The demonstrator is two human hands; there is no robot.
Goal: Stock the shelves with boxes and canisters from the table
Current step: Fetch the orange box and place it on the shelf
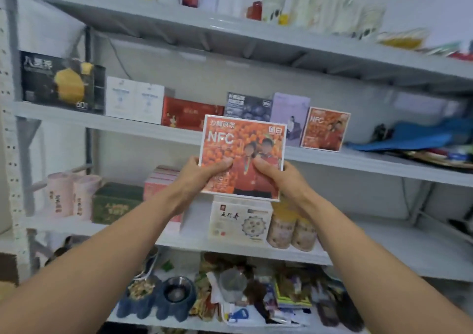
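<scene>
orange NFC box (243,154) upright btwn hands | left hand (202,177) grips lower-left edge | right hand (279,177) grips lower-right

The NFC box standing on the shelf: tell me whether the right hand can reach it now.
Probably not yet: the right hand grips the held orange box with the left hand. The shelved NFC box stands at the shelf edge, nothing before it.

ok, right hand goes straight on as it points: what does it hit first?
Probably the front edge of the middle shelf, near the lavender box; depth is unclear. The right hand grips the orange NFC box, which would arrive first.
</scene>
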